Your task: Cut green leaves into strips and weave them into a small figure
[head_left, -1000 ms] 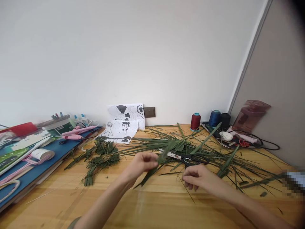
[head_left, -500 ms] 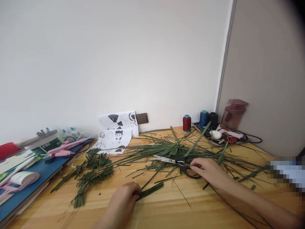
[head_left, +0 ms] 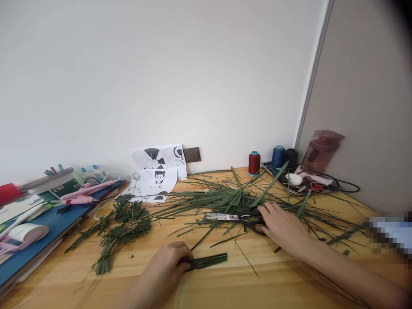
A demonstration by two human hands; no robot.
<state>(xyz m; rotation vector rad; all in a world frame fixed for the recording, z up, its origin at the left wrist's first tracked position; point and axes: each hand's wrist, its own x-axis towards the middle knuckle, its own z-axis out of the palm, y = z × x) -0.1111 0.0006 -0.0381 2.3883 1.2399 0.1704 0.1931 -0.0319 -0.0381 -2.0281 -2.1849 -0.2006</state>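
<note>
Near the front of the wooden table, my left hand (head_left: 172,264) is closed round one end of a dark green leaf strip (head_left: 210,261), whose other end points right. My right hand (head_left: 277,221) lies over the black handles of a pair of scissors (head_left: 230,217), its fingers bent onto them; the silvery blades point left. Under and behind the scissors spreads a loose pile of long green leaves (head_left: 225,199). Left of the pile is a bundle of woven green leaf pieces (head_left: 125,234).
Printed drawings (head_left: 157,165) lean on the wall. A red thread spool (head_left: 254,163) and a tray (head_left: 291,189) with odds and ends stand at the back right, near a pink bottle (head_left: 323,150). Pink glue guns (head_left: 85,193) lie on a blue board (head_left: 58,234) at left.
My right hand has settled further over the scissors' handles, and the scissors have turned slightly. The leaf strip in my left hand has swung to lie flatter. The view has shifted a little.
</note>
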